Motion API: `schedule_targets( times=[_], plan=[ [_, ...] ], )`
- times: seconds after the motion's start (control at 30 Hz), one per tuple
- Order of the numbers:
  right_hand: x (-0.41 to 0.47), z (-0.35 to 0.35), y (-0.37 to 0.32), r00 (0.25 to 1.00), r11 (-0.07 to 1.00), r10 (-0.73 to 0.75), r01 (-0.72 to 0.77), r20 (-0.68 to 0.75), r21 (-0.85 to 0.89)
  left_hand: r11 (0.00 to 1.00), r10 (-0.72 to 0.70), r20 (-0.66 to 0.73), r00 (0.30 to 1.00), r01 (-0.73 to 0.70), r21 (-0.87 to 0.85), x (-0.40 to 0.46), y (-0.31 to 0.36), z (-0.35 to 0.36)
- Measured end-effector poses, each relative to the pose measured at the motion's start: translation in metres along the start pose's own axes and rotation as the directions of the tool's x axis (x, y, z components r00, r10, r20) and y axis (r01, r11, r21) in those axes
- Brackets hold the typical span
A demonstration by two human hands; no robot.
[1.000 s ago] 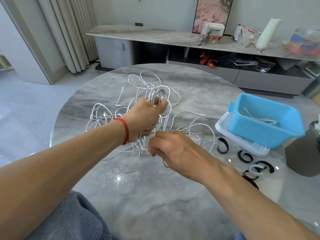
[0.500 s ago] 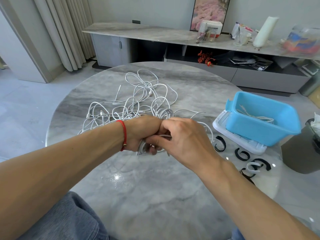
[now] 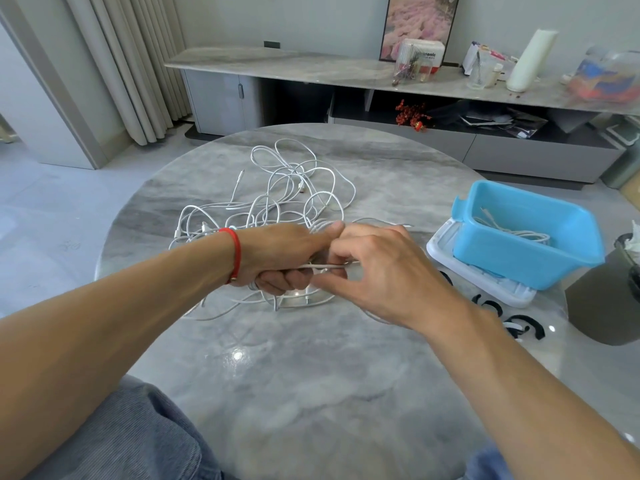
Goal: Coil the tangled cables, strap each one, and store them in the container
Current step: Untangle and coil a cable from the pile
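Observation:
A tangle of white cables [image 3: 287, 195] lies spread over the middle of the round marble table [image 3: 311, 393]. My left hand [image 3: 277, 259], with a red band at the wrist, grips a coiled bundle of white cable low over the table. My right hand [image 3: 377, 271] meets it knuckle to knuckle and pinches a strand of that cable [image 3: 325, 266] between thumb and fingers. A blue container [image 3: 526, 237] stands to the right on a white lid [image 3: 478, 275], with a coiled white cable [image 3: 512, 232] inside. Several black straps [image 3: 519, 327] lie in front of it.
A dark grey bin [image 3: 606, 306] stands at the table's right edge. Behind the table runs a long low sideboard [image 3: 346, 67] with boxes, a white roll and bottles. Curtains hang at the left. My knees in jeans show below the near edge.
My left hand came down from the pile toward me with the bundle, and my right hand closed in against it. Since half a second ago, the right fingers have shifted along the strand.

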State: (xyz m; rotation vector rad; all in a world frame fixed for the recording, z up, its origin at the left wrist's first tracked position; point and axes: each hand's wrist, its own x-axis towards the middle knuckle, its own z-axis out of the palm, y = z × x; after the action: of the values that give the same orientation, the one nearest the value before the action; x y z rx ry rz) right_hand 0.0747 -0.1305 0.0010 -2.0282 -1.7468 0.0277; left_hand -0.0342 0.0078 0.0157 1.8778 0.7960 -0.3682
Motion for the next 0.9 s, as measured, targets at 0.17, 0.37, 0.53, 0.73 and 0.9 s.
schedule_targets(
  times=[0.17,0.37,0.53,0.73,0.9],
  plan=[
    [0.001,-0.016,0.02,0.995,0.995,0.096,-0.097,0.02,0.025,0.993,0.114,0.164,0.98,-0.107,-0.049,-0.002,-0.004,-0.002],
    [0.005,-0.02,0.028,0.981,0.983,0.182,-0.182,0.074,-0.001,0.985,0.102,0.318,0.943,-0.14,0.098,-0.009,-0.003,-0.018],
    [0.005,-0.027,0.052,0.961,0.965,0.256,-0.26,0.102,0.029,0.986,0.16,0.403,0.901,-0.127,-0.108,-0.02,-0.012,-0.039],
    [0.008,-0.018,0.061,0.953,0.949,0.269,-0.286,0.139,0.13,0.859,0.359,0.306,0.882,-0.184,-0.478,-0.02,-0.027,-0.051],
    [0.009,-0.014,0.039,0.975,0.95,0.217,-0.222,0.049,0.218,0.869,0.386,-0.013,0.922,-0.369,-0.33,-0.013,-0.036,-0.041]
  ],
)
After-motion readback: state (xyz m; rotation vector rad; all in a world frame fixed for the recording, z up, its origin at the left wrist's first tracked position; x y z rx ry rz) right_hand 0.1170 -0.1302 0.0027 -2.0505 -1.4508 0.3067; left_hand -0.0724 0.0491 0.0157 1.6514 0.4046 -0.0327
